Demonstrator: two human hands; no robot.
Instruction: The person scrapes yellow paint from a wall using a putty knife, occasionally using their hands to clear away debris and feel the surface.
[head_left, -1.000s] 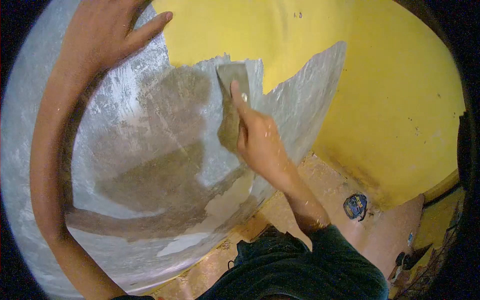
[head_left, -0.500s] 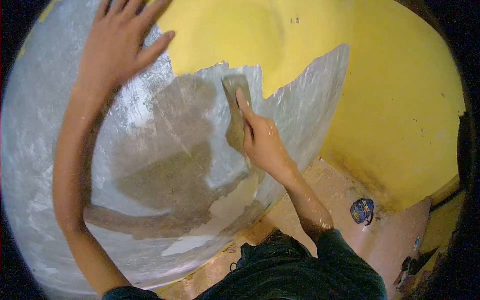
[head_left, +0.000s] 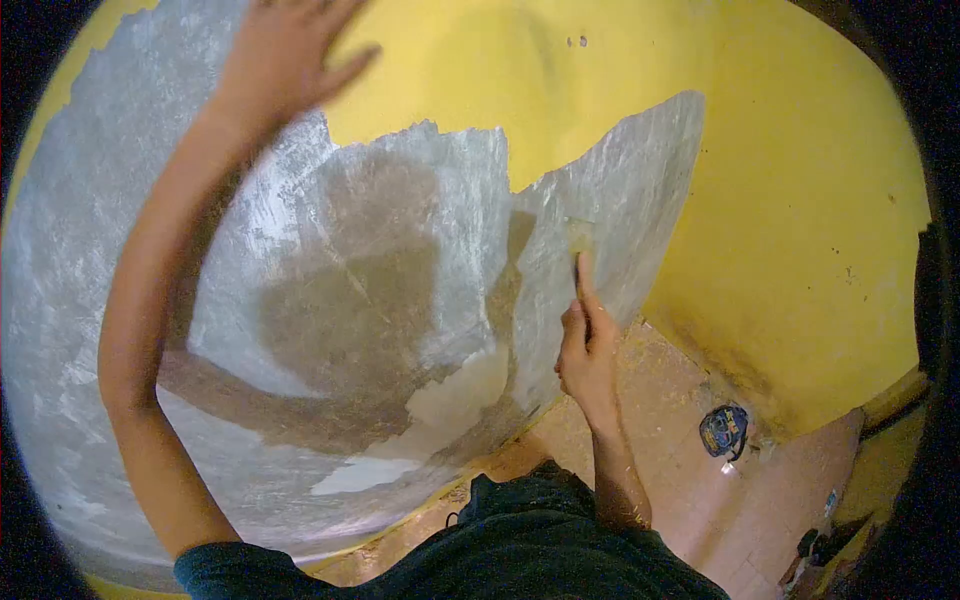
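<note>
Before me stands a wall with yellow paint (head_left: 430, 70) above a large bare grey patch (head_left: 390, 310), the edge between them ragged. My left hand (head_left: 290, 55) reaches up over this edge at the upper left, fingers spread and thumb out, with nothing in it; its fingertips are cut off by the frame. In my right hand (head_left: 590, 350) is a putty knife (head_left: 580, 238), gripped by the handle with the index finger stretched along it. Its blade points upward over the right part of the grey patch, below the jagged yellow edge.
Another yellow wall (head_left: 800, 220) meets this one at the right, stained dark near its foot. On the tiled floor (head_left: 690, 510) lies a small dark blue item with yellow markings (head_left: 723, 431). Dark objects (head_left: 815, 545) sit at the lower right. Crumbs are scattered along the wall's base.
My right hand has moved right and down with the putty knife, from the ragged yellow edge to the right part of the grey patch. My left hand has shifted right and slightly up.
</note>
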